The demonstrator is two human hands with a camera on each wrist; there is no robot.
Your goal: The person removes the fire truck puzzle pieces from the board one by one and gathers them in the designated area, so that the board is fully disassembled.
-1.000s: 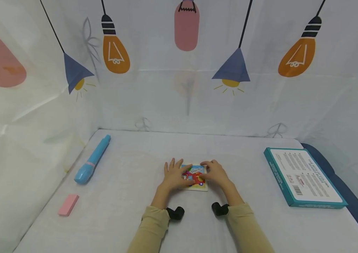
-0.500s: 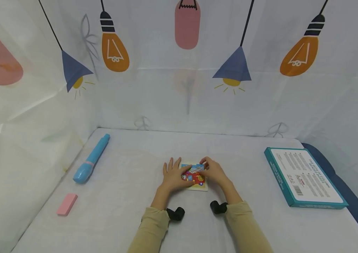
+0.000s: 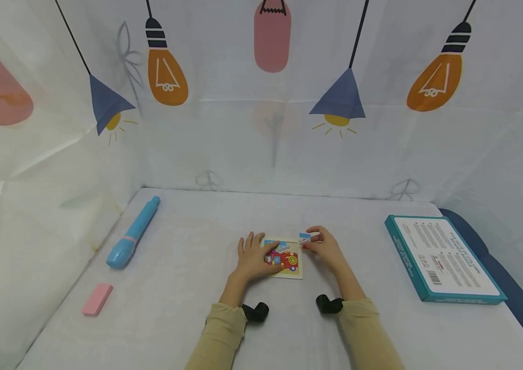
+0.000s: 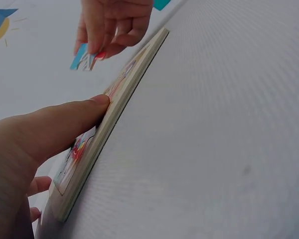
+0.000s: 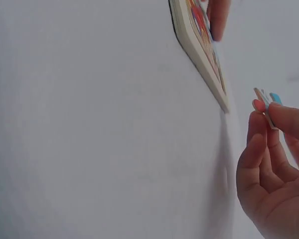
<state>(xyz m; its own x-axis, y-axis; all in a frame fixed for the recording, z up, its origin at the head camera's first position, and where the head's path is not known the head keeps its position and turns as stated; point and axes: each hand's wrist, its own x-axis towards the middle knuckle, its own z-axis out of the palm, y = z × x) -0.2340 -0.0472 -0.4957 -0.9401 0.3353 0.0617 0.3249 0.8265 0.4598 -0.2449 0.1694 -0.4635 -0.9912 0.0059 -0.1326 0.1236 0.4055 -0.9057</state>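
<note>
Pale wood edges a puzzle board (image 3: pixel 300 267), laid flat on a white-covered table (image 3: pixel 197 221), roughly central, with a red vehicle pictured on it. The board is steadied by the left hand (image 3: pixel 254 257): fingers spread and nearly straight, nothing clasped, thumb rested on the board's face near its edge, as confirmed in the left wrist view. A small puzzle piece, blue, white and red (image 3: pixel 304 238), is pinched between thumb and fingertips of the right hand (image 3: pixel 326 249), the grip closed down to the piece's thickness. The piece is held raised, near the board's far right corner, apart from it in both wrist views. Farther left, a light-blue wand-shaped object (image 3: pixel 133 234) and a pink block (image 3: pixel 97 299) are seen lying well apart from the hands. To the right, a teal-edged box (image 3: pixel 446 259) is laid with its printed white panel upward.
</note>
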